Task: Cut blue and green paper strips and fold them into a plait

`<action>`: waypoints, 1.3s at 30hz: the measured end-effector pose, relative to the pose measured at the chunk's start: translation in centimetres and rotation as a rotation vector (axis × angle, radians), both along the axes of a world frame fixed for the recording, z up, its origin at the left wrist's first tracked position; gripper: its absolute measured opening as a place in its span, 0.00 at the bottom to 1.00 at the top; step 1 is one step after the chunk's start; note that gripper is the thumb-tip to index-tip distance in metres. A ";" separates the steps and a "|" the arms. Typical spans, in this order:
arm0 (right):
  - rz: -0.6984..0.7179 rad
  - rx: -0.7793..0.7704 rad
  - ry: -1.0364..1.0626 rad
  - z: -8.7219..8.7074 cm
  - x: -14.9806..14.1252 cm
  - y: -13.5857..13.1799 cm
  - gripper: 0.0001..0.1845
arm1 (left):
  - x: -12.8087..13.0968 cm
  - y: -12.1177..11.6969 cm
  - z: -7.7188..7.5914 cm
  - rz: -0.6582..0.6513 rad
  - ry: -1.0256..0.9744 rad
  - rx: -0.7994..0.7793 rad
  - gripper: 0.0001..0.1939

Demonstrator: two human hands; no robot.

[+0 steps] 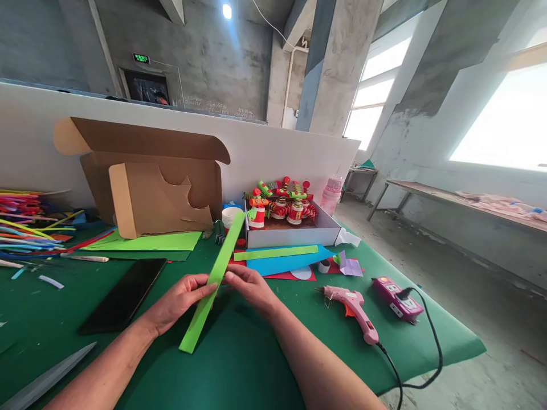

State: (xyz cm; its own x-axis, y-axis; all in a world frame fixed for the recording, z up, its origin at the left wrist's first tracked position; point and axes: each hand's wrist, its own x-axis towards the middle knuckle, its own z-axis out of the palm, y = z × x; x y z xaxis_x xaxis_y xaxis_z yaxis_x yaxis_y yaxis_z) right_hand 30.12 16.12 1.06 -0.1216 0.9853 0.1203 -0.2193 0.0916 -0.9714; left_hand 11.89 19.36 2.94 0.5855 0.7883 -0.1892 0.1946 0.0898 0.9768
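Note:
A long strip of bright green paper (220, 262) slants upward above the table, held at its middle by both hands. My left hand (183, 300) pinches it between thumb and fingers from the left. From the right, my right hand (250, 286) grips its edge, with some fingers hidden behind the strip. Just beyond the hands, a second green strip (277, 252) lies over a blue sheet (273, 265) and red paper (294, 275). A black phone-like slab (123, 293) rests left of my left hand.
A pink glue gun (352, 307) lies right, corded near a purple power strip (397, 299). A white box (294, 234) holds several red-and-green paper figures (280, 208). Cardboard (164, 199), green sheets (141, 242) and colourful pipe cleaners (29, 233) are left; a grey blade (51, 376) lies near-left.

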 end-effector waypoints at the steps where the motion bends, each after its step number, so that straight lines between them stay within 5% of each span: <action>1: 0.029 0.022 -0.017 -0.1 -0.4 -0.1 0.31 | 0.2 -0.2 0.0 -0.048 0.032 0.010 0.25; 6: -0.045 0.045 -0.024 -1.2 -0.4 0.5 0.26 | 0.6 -0.7 0.3 -0.199 0.179 -0.028 0.25; 16: -0.428 0.019 0.002 -1.0 2.1 2.2 0.23 | 0.2 -0.7 0.6 -0.218 0.213 -0.044 0.27; 27: -0.548 -0.010 0.045 -0.7 3.7 2.3 0.27 | -0.2 -0.4 0.6 -0.302 0.187 -0.029 0.28; 29: -0.425 -0.049 0.034 -0.4 3.5 1.9 0.28 | -0.5 -0.1 0.5 -0.181 0.097 0.015 0.30; 32: 0.010 -0.158 -0.080 -0.1 2.5 0.9 0.33 | -0.6 0.3 0.4 0.036 -0.024 0.069 0.31; 35: 0.354 -0.255 -0.205 0.0 1.1 -0.3 0.36 | -0.2 0.2 0.4 0.010 0.003 0.046 0.32; 39: 0.504 -0.264 -0.287 0.0 0.2 -0.8 0.36 | 0.5 -0.3 0.4 -0.045 0.123 0.051 0.31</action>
